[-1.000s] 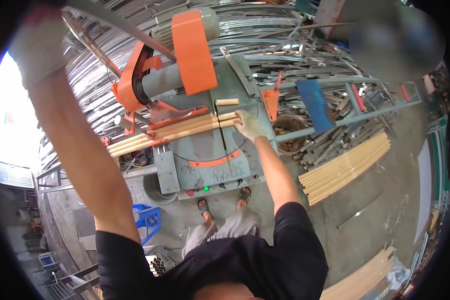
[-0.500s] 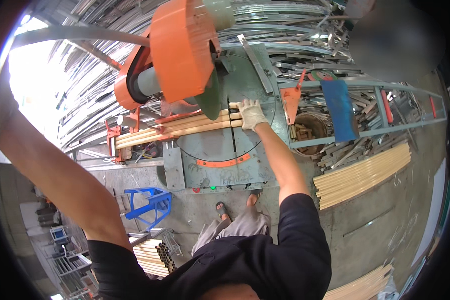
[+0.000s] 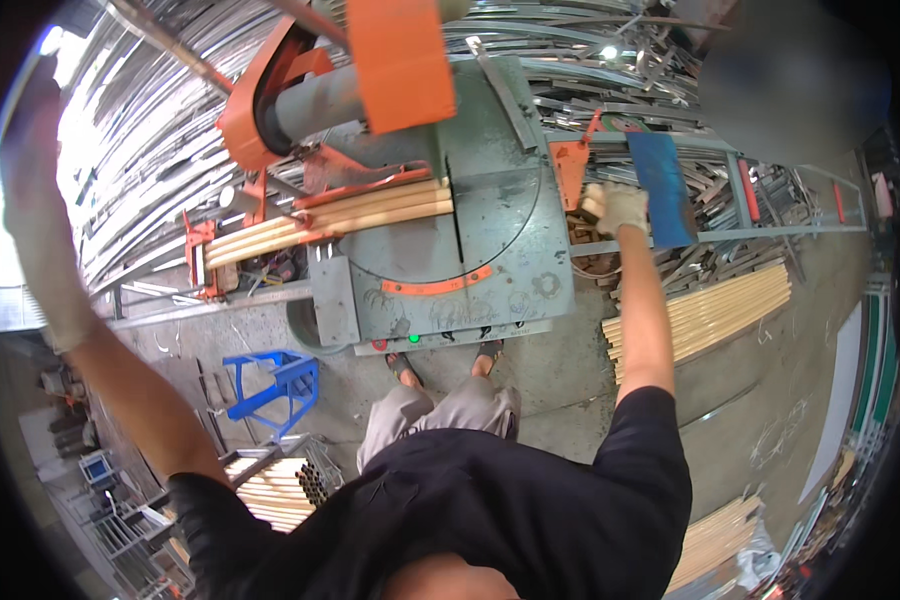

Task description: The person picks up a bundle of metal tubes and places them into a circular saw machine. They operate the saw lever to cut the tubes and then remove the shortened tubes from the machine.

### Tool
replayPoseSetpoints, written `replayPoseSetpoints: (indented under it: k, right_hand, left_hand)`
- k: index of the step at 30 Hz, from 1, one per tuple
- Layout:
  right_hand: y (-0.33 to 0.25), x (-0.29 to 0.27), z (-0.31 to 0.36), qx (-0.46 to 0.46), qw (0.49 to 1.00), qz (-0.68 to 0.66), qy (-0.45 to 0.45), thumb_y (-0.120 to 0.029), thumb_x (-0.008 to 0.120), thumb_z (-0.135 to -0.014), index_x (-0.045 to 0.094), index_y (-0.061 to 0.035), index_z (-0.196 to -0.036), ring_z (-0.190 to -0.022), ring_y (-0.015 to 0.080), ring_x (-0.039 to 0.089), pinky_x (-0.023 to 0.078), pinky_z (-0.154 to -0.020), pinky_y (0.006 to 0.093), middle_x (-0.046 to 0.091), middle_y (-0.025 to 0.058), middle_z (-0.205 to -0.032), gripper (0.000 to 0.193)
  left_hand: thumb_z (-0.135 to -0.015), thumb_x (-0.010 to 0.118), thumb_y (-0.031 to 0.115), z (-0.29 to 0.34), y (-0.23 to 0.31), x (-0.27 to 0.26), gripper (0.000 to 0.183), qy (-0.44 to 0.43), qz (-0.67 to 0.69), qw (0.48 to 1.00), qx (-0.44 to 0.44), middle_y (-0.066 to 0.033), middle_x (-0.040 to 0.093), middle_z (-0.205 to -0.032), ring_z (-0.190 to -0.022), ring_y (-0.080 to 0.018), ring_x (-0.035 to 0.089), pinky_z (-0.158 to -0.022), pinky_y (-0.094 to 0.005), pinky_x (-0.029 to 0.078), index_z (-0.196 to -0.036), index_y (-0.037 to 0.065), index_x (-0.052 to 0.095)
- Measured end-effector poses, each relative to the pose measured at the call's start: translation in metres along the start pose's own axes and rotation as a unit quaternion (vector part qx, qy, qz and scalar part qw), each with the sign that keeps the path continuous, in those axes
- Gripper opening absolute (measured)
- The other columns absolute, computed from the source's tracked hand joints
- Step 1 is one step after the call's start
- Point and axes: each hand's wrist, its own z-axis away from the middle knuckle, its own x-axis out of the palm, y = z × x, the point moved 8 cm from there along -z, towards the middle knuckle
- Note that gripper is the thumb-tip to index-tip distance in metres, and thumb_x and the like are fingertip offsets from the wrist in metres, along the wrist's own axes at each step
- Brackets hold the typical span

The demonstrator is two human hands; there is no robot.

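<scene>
My right hand [image 3: 625, 208], in a pale work glove, is closed around short tan tube offcuts [image 3: 592, 200] right of the saw table, above a round bin [image 3: 598, 270] of similar pieces. Far to the left my gloved left hand [image 3: 35, 190] is raised; its fingers are blurred at the rim, and whether it grips anything is unclear. Several long tan tubes [image 3: 340, 220] lie side by side in the orange clamp [image 3: 365, 190], their cut ends near the slot of the green-grey saw table [image 3: 500, 220]. Over them stands the saw's orange guard [image 3: 400, 70]; its blade is not visible.
A blue cloth [image 3: 663, 190] hangs on the metal side frame. Bundled tan tubes [image 3: 710, 310] lie on the floor at right, others [image 3: 280, 490] at lower left beside a blue plastic stool [image 3: 273, 388]. Metal profiles [image 3: 590, 60] are heaped behind the saw.
My right hand has carried the short offcuts rightward from the saw slot to the bin. The saw head has risen, and my left hand has moved as its lever swung up.
</scene>
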Motion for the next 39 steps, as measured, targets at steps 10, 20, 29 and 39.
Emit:
replayPoseSetpoints:
  k: [10,20,29,39]
  right_hand:
    - [-0.188,0.040,0.182,-0.031,0.954,-0.300,-0.004,-0.035,0.062,-0.086,0.077,-0.0071,-0.094,-0.094,0.0402,0.071,0.056,-0.084,0.0493,0.074,0.0228,-0.099,0.033]
    - [-0.381,0.161,0.249,0.087,0.977,-0.167,-0.098,-0.040,0.065,-0.093,0.076,-0.0014,-0.092,-0.092,0.0419,0.073,0.057,-0.082,0.0519,0.073,0.0249,-0.096,0.041]
    - [-0.391,0.155,0.265,0.140,0.961,-0.207,-0.121,-0.053,0.061,-0.095,0.074,0.0014,-0.096,-0.097,0.0421,0.072,0.056,-0.086,0.0516,0.073,0.0281,-0.101,0.056]
    - [-0.359,0.185,0.365,0.115,0.956,-0.182,-0.199,-0.045,0.071,-0.081,0.075,-0.0003,-0.102,-0.104,0.0423,0.070,0.055,-0.093,0.0492,0.073,0.0263,-0.107,0.049]
  left_hand:
    - [-0.076,0.076,0.022,0.421,-0.309,0.193,0.082,-0.498,0.003,0.828,-0.258,-0.0286,0.056,-0.142,-0.133,-0.0424,0.054,-0.112,-0.0445,0.044,-0.148,-0.001,0.045]
    - [-0.077,0.070,0.013,0.510,-0.401,0.356,0.075,-0.560,-0.030,0.828,-0.009,-0.0162,0.056,-0.143,-0.134,-0.0376,0.052,-0.112,-0.0494,0.039,-0.147,0.010,0.045]
    - [-0.061,0.081,0.020,0.499,-0.391,0.365,0.076,-0.565,0.016,0.825,0.008,-0.0160,0.063,-0.120,-0.113,-0.0348,0.060,-0.099,-0.0473,0.043,-0.130,0.007,0.052]
    - [-0.068,0.075,0.017,0.477,-0.381,0.191,0.060,-0.443,0.068,0.893,-0.042,-0.0173,0.063,-0.110,-0.105,-0.0383,0.059,-0.094,-0.0487,0.044,-0.124,0.006,0.055]
